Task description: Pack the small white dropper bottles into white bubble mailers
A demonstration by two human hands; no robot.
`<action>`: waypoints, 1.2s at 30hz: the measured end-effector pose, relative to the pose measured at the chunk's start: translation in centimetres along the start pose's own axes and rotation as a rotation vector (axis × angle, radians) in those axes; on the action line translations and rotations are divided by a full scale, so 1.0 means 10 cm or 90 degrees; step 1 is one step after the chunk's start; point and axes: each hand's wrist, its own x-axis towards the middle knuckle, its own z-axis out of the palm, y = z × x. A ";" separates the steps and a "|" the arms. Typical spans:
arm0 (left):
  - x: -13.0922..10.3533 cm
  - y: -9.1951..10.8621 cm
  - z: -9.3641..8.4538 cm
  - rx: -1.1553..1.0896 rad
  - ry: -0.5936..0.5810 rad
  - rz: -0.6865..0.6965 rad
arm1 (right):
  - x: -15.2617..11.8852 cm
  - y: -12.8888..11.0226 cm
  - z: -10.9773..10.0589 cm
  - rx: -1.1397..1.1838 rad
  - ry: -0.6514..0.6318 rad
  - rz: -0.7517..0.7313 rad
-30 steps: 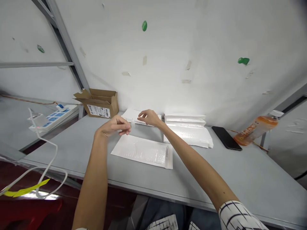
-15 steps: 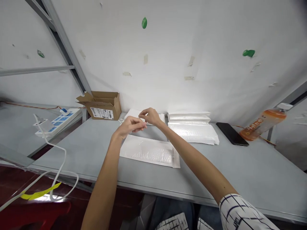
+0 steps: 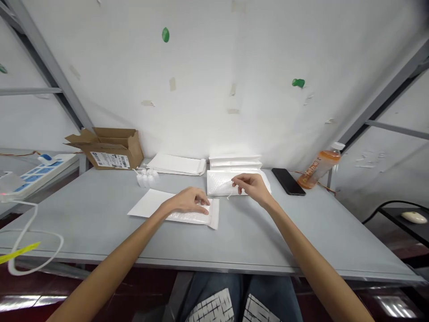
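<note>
My left hand (image 3: 190, 201) rests on a white bubble mailer (image 3: 147, 203) lying flat near the table's middle. Its thumb and fingers are apart, close to the mailer's flap end at the right. My right hand (image 3: 251, 185) is closed in a pinch, in front of the stacked white bubble mailers (image 3: 217, 182). From its fingertips hangs a small white thing with a thin tail (image 3: 229, 195), too small to make out fully. A cluster of small white pieces with thin tails (image 3: 147, 178) stands behind the flat mailer's left end.
More white mailers (image 3: 177, 163) lie by the wall. An open cardboard box (image 3: 110, 150) stands at the back left, beyond which is a power strip (image 3: 42, 174). At the right are a black phone (image 3: 288, 181) and an orange drink bottle (image 3: 318, 167).
My hands have separated: the left came down onto the flat mailer, and the right moved right with the small white thing. The view has turned right, and the cluster of white pieces is now uncovered.
</note>
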 end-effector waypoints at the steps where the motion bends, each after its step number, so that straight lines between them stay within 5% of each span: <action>1: 0.01 -0.01 0.02 -0.025 0.002 0.003 | -0.06 0.04 -0.05 0.017 -0.034 0.019; 6: 0.05 -0.02 0.07 -0.118 0.015 -0.005 | -0.15 0.14 -0.14 0.073 -0.145 0.055; 14: 0.29 0.14 0.18 -0.224 0.165 -0.021 | -0.19 0.22 -0.15 0.065 -0.150 0.053; 19: 0.43 0.23 0.32 -0.259 0.194 -0.007 | -0.20 0.29 -0.18 0.067 -0.133 0.069; 28: 0.32 0.23 0.45 -0.290 0.224 0.043 | -0.19 0.35 -0.04 0.123 -0.082 0.131; 33: 0.31 0.24 0.46 -0.292 0.242 0.055 | -0.23 0.37 0.02 0.121 -0.216 0.124; 36: 0.30 0.24 0.46 -0.291 0.251 0.056 | -0.25 0.38 0.10 0.062 -0.213 0.060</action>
